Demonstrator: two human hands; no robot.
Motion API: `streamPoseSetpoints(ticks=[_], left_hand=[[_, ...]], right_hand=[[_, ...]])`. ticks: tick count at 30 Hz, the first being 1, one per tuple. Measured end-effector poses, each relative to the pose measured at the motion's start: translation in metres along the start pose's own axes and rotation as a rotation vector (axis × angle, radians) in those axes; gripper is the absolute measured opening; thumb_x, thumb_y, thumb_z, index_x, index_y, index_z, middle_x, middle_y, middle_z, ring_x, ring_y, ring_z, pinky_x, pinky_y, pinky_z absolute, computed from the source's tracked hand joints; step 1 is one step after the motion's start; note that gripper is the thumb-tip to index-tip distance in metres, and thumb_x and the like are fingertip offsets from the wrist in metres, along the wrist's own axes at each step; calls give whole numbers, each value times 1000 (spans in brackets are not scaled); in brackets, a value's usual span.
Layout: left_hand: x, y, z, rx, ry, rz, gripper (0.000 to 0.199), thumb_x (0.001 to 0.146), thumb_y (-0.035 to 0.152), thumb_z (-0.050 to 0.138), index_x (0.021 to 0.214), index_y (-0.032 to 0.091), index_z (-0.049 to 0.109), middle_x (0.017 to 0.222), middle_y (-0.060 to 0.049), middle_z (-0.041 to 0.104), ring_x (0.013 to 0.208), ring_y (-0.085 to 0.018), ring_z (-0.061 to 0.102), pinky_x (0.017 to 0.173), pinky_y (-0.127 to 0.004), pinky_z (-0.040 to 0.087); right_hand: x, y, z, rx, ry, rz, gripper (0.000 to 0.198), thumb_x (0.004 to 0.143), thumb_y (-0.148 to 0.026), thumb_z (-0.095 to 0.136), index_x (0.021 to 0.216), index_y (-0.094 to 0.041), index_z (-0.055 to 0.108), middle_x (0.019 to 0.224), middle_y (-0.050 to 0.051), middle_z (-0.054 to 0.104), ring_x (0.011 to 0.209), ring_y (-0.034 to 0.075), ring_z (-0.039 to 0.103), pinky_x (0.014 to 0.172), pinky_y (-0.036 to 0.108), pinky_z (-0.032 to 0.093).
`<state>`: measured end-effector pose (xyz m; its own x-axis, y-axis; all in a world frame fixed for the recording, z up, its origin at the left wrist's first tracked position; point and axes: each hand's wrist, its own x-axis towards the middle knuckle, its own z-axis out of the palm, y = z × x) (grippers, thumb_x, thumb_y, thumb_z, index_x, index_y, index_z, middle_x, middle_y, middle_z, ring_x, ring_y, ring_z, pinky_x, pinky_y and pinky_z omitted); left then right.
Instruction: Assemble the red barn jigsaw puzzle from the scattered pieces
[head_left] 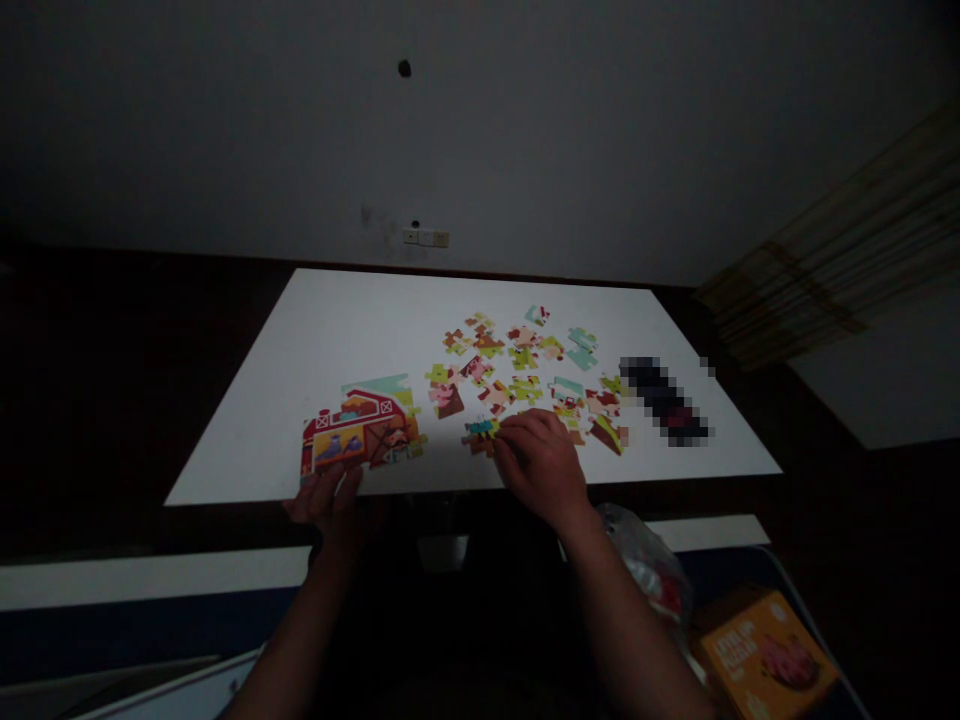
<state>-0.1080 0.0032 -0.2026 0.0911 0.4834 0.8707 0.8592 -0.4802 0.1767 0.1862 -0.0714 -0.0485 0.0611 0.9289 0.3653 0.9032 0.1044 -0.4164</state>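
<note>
A partly joined jigsaw puzzle (360, 425) with a red barn picture lies at the left front of the white table. My left hand (328, 495) rests at its lower edge, fingers apart and lying on the puzzle and the table edge. To its right, my right hand (541, 460) has its fingers pressed together on a puzzle piece (480, 432) with blue, green and brown print. That piece is on the table, apart from the joined section. Loose puzzle pieces (525, 358) are scattered beyond and around my right hand.
A pixelated dark object (666, 402) lies on the right of the white table (247, 400). Below the table's front edge are a clear plastic bag (641, 555) and an orange puzzle box (769, 655) on a dark blue seat. A wall with sockets (426, 237) stands behind.
</note>
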Motion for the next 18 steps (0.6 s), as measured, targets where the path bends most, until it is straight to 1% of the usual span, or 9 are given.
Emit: streamPoseSetpoints(ticks=[2,4,6,8,16,18], left_hand=[[7,4,-2,7,20,45,47,67,37,76,103,23,50,108,-8,49,114,-30,38,103,-60,21],[15,9,-5,9,43,81,51,66,34,77,107,23,48,110,-8,48,115,-30,37,101,-58,25],[22,14,-7,30,51,91,55,65,32,77,109,25,46,110,-7,47,115,-29,38,98,-55,30],[26,17,-9,60,47,89,55,65,33,78,109,26,44,109,-7,46,113,-29,39,96,-55,32],[19,11,-4,101,67,92,52,66,34,77,106,26,45,107,-6,48,112,-29,40,102,-60,23],[17,10,-4,92,68,99,54,65,35,78,107,26,46,107,-7,48,113,-30,40,102,-59,24]], right_hand=[[0,0,0,0,-4,3,14,90,-28,51,98,-29,63,101,2,65,104,23,52,92,43,42],[0,0,0,-1,-4,5,14,90,-28,51,98,-29,63,100,2,65,104,23,52,91,43,42],[0,0,0,-2,-2,5,14,90,-28,51,97,-29,63,100,2,65,104,23,52,91,42,42],[0,0,-1,-4,1,4,14,90,-28,51,97,-29,63,99,2,65,104,23,52,91,42,42],[0,1,-1,1,3,-6,14,89,-28,52,96,-26,64,100,3,65,103,23,52,90,42,42],[1,1,-1,1,-1,-4,13,89,-28,52,96,-26,63,100,3,65,104,23,51,92,42,41]])
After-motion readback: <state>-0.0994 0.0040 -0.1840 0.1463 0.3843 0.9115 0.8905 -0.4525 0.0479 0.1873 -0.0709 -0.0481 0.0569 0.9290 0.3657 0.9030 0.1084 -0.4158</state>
